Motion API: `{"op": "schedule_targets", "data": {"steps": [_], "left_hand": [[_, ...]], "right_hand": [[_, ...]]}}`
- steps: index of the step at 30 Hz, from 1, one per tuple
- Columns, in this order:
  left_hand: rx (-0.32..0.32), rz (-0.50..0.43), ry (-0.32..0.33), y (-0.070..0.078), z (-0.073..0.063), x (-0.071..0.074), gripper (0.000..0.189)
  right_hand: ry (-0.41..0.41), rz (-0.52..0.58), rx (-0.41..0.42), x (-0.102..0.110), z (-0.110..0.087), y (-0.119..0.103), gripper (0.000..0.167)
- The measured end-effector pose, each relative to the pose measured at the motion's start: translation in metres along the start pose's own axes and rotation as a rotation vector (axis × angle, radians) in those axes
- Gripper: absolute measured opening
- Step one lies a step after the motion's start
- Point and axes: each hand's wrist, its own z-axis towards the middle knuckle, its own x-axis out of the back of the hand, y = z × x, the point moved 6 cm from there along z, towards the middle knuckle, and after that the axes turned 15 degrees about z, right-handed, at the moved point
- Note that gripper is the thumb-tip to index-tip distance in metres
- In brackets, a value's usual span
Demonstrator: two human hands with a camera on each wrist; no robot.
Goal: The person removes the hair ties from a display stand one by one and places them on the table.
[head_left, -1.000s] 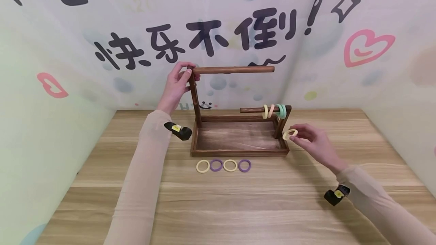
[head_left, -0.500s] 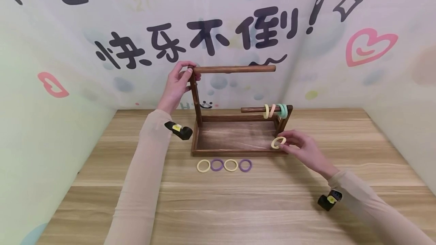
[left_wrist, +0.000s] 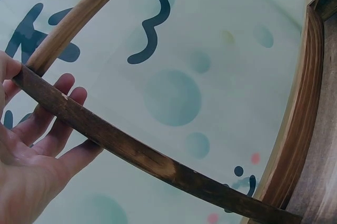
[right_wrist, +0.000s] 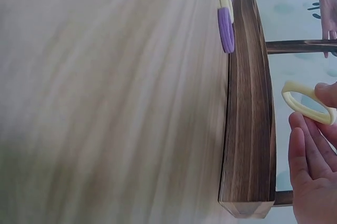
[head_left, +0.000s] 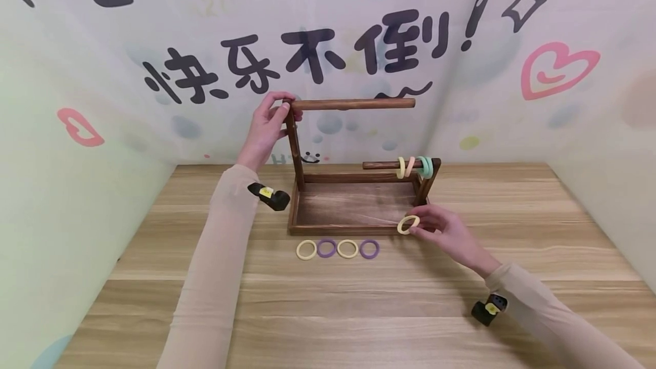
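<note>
A yellow ring (right_wrist: 296, 86) is near the front right corner of the wooden stand (head_left: 353, 230). The right hand (head_left: 453, 235) pinches it with thumb and fingers. The left hand (head_left: 263, 130) grips the top of the stand's tall post (head_left: 294, 150). Small rings (head_left: 425, 167), yellow, pink and green, hang on the stand's short bar (head_left: 378, 165). In front of the stand, four more rings (head_left: 335, 249), yellow and purple, lie in a row on the table (head_left: 328, 312).
</note>
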Motion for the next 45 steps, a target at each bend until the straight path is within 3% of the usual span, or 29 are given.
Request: {"op": "schedule_targets", "data": {"steps": [11, 24, 30, 37, 45], "left_hand": [[-0.024, -0.032, 0.002, -0.001, -0.001, 0.0, 0.019], [-0.018, -0.029, 0.006, -0.001, 0.002, 0.001, 0.019], [0.001, -0.027, 0.004, 0.0, 0.0, 0.0, 0.019], [0.017, 0.004, 0.007, -0.001, 0.0, 0.0, 0.019], [-0.015, -0.036, 0.005, -0.002, 0.001, 0.0, 0.019]], "right_hand": [[-0.089, 0.06, 0.058, -0.015, -0.002, 0.004, 0.028], [-0.2, -0.06, -0.018, -0.034, 0.001, 0.014, 0.028], [-0.199, -0.129, -0.05, -0.038, 0.002, 0.018, 0.029], [-0.207, -0.224, -0.025, -0.038, 0.001, 0.016, 0.031], [-0.227, -0.224, 0.014, -0.038, 0.0, 0.014, 0.03]]}}
